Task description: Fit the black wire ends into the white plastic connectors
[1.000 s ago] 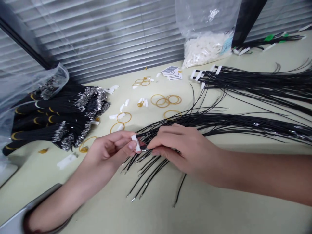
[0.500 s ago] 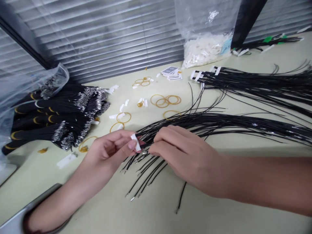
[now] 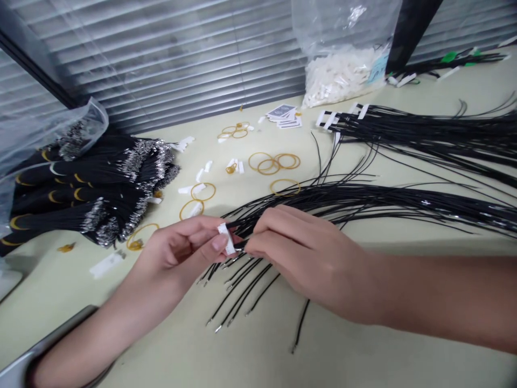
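Between the thumb and fingers of my left hand [image 3: 183, 250] is a small white connector housing [image 3: 226, 239], with black wires running into its right side. My right hand [image 3: 307, 258] is closed in a pinch just right of the housing, on a thin black wire whose tip lies at the housing's lower end. Under and around both hands spreads a bundle of black wires [image 3: 363, 199]. Several loose wire ends with metal terminals [image 3: 220, 323] fan out below my hands. The fingertips of my right hand are partly hidden.
Rubber bands [image 3: 277, 163] and white connector pieces [image 3: 107, 265] lie about the table. Banded black wire bundles [image 3: 81, 183] rest at left. A clear bag of white housings [image 3: 343, 75] stands at the back, near small cards [image 3: 285, 116]. More wires with housings [image 3: 424, 134] lie at right.
My right hand's fingertips have moved slightly left, bringing the pinched wire's tip up to the housing's lower end. My left hand keeps its hold; the view has shifted slightly.
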Demonstrator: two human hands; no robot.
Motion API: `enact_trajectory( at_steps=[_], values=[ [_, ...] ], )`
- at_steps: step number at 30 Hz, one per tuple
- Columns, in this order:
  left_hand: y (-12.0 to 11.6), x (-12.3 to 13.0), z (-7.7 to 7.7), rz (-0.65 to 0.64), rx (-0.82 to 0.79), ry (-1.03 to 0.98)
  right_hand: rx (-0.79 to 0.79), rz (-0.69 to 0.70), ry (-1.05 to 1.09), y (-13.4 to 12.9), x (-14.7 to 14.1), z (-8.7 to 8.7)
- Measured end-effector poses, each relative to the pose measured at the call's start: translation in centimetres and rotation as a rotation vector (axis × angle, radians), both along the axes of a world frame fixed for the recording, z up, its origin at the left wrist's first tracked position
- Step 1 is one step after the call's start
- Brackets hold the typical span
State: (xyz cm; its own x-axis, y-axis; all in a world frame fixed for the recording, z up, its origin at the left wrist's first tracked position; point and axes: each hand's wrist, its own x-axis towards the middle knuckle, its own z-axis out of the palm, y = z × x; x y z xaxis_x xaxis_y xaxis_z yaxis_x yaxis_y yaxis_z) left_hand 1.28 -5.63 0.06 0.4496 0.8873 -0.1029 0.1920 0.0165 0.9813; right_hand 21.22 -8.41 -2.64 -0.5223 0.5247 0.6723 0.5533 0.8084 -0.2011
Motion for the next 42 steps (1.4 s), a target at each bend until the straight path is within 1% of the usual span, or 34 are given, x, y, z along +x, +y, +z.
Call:
enact_trajectory(
  at_steps=[5, 10, 15, 20, 23, 26, 29, 34, 36, 39, 42],
  values=[
    [0.0, -0.2, -0.1, -0.004, -0.026, 0.004, 0.003, 0.019, 0.011, 0.0, 0.0, 0.2],
    [-0.2, 0.0, 0.0, -0.012, 0.023, 0.071, 0.014, 0.020, 0.020, 0.1, 0.0, 0.3],
    [-0.5, 0.7, -0.1, -0.056, 0.061, 0.061, 0.000, 0.041, -0.005, 0.0, -0.1, 0.4],
    [-0.5, 1.0, 0.2, -0.046, 0.076, 0.090, -0.012, 0.042, -0.022, 0.0, -0.4, 0.5],
    [-0.6, 0.9, 0.5, -0.003, 0.071, 0.116, 0.009, 0.016, 0.040, 0.1, -0.4, 0.4],
    [-0.5, 0.6, 0.5, 0.028, 0.029, 0.085, 0.055, -0.048, 0.101, 0.0, -0.3, 0.1],
    [-0.4, 0.6, 0.2, 0.040, 0.006, 0.052, 0.053, -0.078, 0.068, 0.0, -0.2, -0.2],
    [-0.3, 0.7, 0.1, 0.022, -0.005, 0.074, 0.004, -0.092, 0.043, 0.0, -0.2, -0.5],
    [-0.4, 0.8, 0.2, 0.005, 0.000, 0.078, -0.016, -0.077, 0.042, 0.0, -0.2, -0.5],
    [-0.4, 0.8, 0.4, -0.005, 0.008, 0.078, -0.007, -0.022, 0.051, -0.1, -0.1, -0.5],
    [-0.5, 0.6, 0.3, -0.003, 0.017, 0.091, -0.018, -0.026, 0.049, 0.0, -0.1, -0.4]
  ],
)
